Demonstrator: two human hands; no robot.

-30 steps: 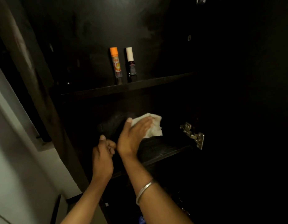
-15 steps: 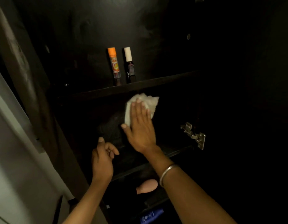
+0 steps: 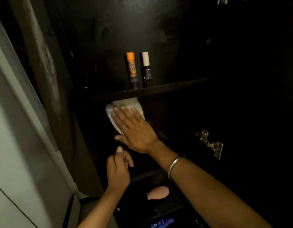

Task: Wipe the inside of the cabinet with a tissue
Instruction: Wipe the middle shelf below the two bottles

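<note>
From the head view, the right hand (image 3: 135, 129) presses flat, fingers straight, on a crumpled white tissue (image 3: 124, 111) against the dark cabinet (image 3: 175, 38) back wall, just under the shelf (image 3: 159, 89). The left hand (image 3: 117, 171) hangs loosely curled, its grip empty.

Dim light, pale wall (image 3: 14, 145) leftward

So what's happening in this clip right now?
A person is wiping inside a dark cabinet. The right hand presses a white tissue flat against the back panel, just under the shelf holding an orange-capped tube and a white-capped bottle. The left hand hovers below, loosely curled, holding nothing.
</note>
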